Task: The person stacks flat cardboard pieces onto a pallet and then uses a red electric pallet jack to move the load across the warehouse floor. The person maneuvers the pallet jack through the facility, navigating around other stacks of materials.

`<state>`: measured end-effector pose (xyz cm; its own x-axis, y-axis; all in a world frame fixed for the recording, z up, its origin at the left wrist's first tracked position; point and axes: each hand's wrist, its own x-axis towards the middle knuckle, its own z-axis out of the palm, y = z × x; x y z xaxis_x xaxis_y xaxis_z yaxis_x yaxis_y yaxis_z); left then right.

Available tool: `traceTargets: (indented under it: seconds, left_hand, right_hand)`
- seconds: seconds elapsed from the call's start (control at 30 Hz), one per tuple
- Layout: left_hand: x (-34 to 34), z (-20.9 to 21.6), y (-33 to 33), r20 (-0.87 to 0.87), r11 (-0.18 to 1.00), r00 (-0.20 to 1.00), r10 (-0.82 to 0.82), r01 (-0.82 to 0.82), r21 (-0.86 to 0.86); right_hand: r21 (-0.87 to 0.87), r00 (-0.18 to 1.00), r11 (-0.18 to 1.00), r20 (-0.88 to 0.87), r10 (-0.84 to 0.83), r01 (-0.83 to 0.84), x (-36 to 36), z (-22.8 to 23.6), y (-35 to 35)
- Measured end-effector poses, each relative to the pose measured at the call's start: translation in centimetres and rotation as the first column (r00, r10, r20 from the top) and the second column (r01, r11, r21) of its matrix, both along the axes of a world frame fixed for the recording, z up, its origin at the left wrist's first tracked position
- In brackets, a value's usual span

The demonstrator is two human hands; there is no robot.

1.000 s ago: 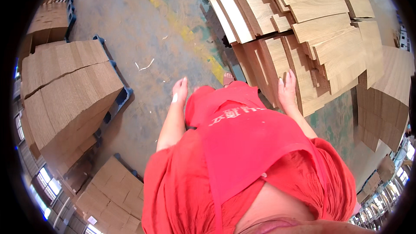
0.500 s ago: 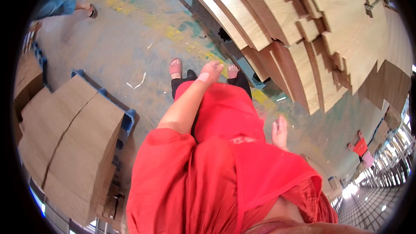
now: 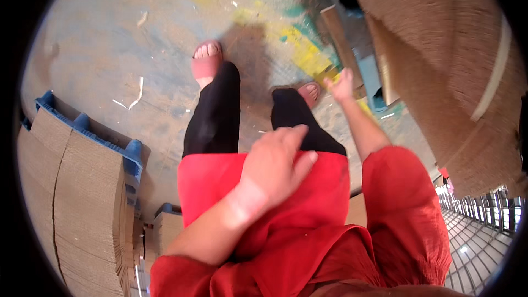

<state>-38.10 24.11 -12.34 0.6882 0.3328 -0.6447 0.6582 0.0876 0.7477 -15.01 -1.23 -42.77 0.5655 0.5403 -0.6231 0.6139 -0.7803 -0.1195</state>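
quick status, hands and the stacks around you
Left hand empty, in front of red apron. Right hand empty, near right-side brown stack. Left-side stack on blue pallet. Pale scrap on floor.

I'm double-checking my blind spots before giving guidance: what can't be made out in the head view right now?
Head view, all items:
Left hand: palm hidden behind the back of the hand.
Right hand: fine finger detail blurred.
Left board stack: outer side cut off by the dark fisheye rim.
Right stack: surface blurred, outer side cut off by the rim.
Red shape, lower right: too small to identify.
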Motion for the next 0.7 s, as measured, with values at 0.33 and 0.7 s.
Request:
traceTargets:
  seconds: [0.33,0.7]
  left_hand:
    - [-1.2,0.6,0.2,0.036,0.985,0.998,-0.044,0.049,-0.167]
    - [-0.6,-1.3,-4.6,-0.1,0.981,0.991,-0.088,0.069,-0.182]
  right_hand:
    - [-0.049,0.982,0.981,-0.025,-0.186,0.185,7.3,-6.1,1.7]
    - [-0.08,0.984,0.981,-0.034,0.173,-0.176,1.7,1.2,-1.8]
